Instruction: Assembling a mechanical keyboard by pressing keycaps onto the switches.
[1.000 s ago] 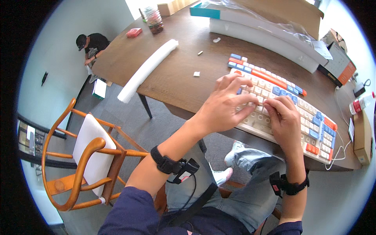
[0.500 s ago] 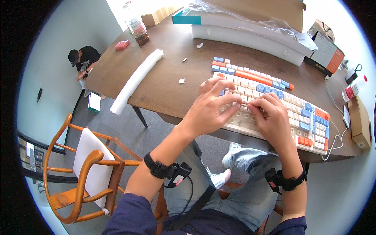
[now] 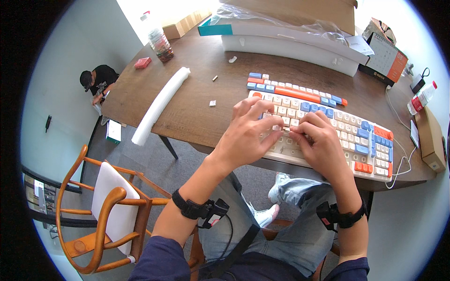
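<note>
Both my hands are over the left half of a keyboard (image 3: 352, 136) with cream, blue and orange keycaps. The thumb and index finger of my left hand (image 3: 244, 136) come together in a pinch above the keys, a pale bit showing between them; its other fingers are bent and apart. Close beside it, my right hand (image 3: 320, 146) has curled fingers and the thumb pressed toward the index finger; whatever is in them is hidden. Below the fingers, the front rows show bare key sockets. Loose keycaps (image 3: 300, 92) lie in rows behind the keyboard. A pale, narrow piece (image 3: 370, 145) rests across its right part.
A white foam strip (image 3: 161, 105) lies at the left of the table (image 3: 197, 112). Behind stands an open box (image 3: 290, 51) with plastic wrap. Bottles (image 3: 161, 44), a calendar (image 3: 386, 58), a cable and a brown box (image 3: 429, 140) line the edges. Another person (image 3: 98, 82) sits far left.
The table and keyboard have shifted slightly left in view. My right hand has moved a little left along the keys; my left hand stays close to the same place, still pinched.
</note>
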### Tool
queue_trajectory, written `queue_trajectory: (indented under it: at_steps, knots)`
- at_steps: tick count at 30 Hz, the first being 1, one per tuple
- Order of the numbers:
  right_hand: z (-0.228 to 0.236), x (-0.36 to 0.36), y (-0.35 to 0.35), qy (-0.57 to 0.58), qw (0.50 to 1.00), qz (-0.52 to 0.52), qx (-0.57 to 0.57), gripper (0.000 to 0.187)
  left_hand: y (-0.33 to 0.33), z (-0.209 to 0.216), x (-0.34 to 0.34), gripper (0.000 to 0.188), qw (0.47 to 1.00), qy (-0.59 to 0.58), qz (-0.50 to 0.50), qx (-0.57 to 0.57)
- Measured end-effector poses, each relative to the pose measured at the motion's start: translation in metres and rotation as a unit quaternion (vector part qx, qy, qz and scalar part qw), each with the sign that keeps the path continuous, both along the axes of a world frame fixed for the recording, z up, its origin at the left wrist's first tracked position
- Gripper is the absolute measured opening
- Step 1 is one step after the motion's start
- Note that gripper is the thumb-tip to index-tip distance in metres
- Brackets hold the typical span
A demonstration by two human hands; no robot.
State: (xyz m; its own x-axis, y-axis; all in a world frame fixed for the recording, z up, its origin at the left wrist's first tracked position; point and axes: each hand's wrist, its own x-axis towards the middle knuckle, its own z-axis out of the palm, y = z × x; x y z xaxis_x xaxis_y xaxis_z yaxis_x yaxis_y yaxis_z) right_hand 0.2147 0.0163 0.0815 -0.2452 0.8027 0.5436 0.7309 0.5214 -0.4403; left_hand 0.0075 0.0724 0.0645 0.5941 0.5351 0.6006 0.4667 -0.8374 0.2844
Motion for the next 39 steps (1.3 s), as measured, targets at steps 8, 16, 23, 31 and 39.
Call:
queue_trajectory:
  at_steps: [8,16,23,31,39]
  knots:
    - [-0.003,-0.001,0.000,-0.013,1.000,-0.002,0.019,0.013,-0.008,0.025,0.008,0.015,0.996,0.078,-0.020,0.026]
    - [-0.008,-0.006,-0.001,-0.011,0.999,-0.015,0.048,0.013,-0.010,0.031,0.006,0.012,0.977,0.187,-0.003,0.101]
    - [-0.014,-0.003,0.000,-0.008,0.997,-0.026,0.070,0.012,-0.010,0.039,-0.003,0.013,0.984,-0.088,0.094,-0.124]
    - [-0.015,-0.003,-0.001,-0.003,0.997,-0.018,0.078,0.012,0.058,0.050,-0.046,0.019,0.967,-0.106,0.167,-0.163]
    - [-0.014,-0.001,-0.001,-0.006,0.997,-0.015,0.078,0.011,0.079,0.020,-0.066,0.009,0.974,0.203,0.098,0.037]
